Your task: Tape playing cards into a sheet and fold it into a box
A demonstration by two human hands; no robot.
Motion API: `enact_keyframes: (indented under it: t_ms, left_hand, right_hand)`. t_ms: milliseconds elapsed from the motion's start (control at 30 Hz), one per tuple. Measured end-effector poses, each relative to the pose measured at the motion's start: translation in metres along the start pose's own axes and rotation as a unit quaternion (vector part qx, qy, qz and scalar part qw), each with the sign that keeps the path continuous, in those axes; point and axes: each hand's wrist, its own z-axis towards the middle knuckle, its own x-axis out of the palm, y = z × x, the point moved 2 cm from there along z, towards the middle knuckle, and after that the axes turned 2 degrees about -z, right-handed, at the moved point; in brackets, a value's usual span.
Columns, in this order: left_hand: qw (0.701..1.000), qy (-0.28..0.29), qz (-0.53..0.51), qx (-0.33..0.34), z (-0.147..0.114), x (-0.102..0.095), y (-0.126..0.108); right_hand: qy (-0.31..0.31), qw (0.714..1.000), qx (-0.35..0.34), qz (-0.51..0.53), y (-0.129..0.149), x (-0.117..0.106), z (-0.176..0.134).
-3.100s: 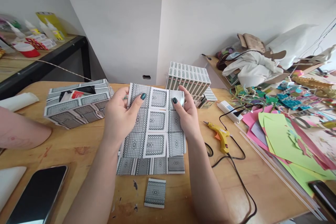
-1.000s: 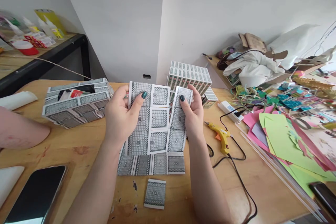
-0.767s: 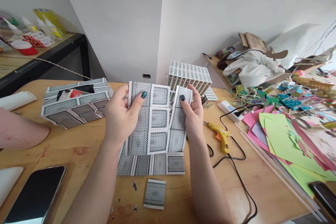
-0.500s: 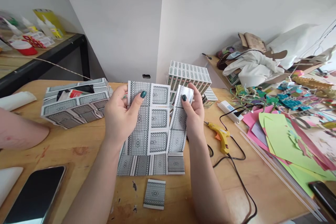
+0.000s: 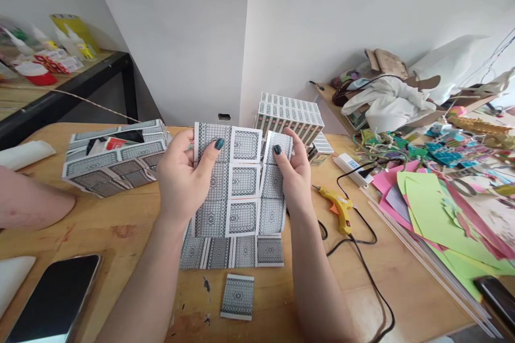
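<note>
Between my two hands stands a panel of joined, folded playing cards (image 5: 244,181), their grey patterned backs facing me. My left hand (image 5: 184,177) is closed on its left edge, thumb in front and fingers behind. With the same kind of grip, my right hand (image 5: 296,171) pinches the narrow right strip, which angles away from the middle column at the top. Below it on the table lies a row of folded cards (image 5: 219,253), partly hidden by the panel. One separate folded card (image 5: 237,296) rests nearer to me.
A card-covered box (image 5: 116,163) is at left, beside another person's arm (image 5: 34,198). Stacked card packs (image 5: 289,112) stand behind. To the right lie a yellow glue gun (image 5: 341,209) with its cord, a power strip (image 5: 352,169) and coloured paper (image 5: 434,209). A phone (image 5: 54,297) lies front left.
My right hand has shifted slightly left, and the panel's right strip has swung a little more upright. My left hand has moved barely at all.
</note>
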Motion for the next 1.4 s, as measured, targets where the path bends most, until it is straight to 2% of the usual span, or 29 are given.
enact_keyframes:
  t_ms: [700,1400]
  left_hand:
    - [1.0,0.018,-0.006,-0.015,0.0011,0.0017,-0.0001]
    - [1.0,0.018,0.001,-0.007,0.0008,0.0026,0.0025]
  right_hand:
    - [0.032,0.999,0.019,0.018,-0.001,0.0016,0.0002]
    - [0.011,1.0,0.009,0.017,-0.0017,0.0014,0.0003]
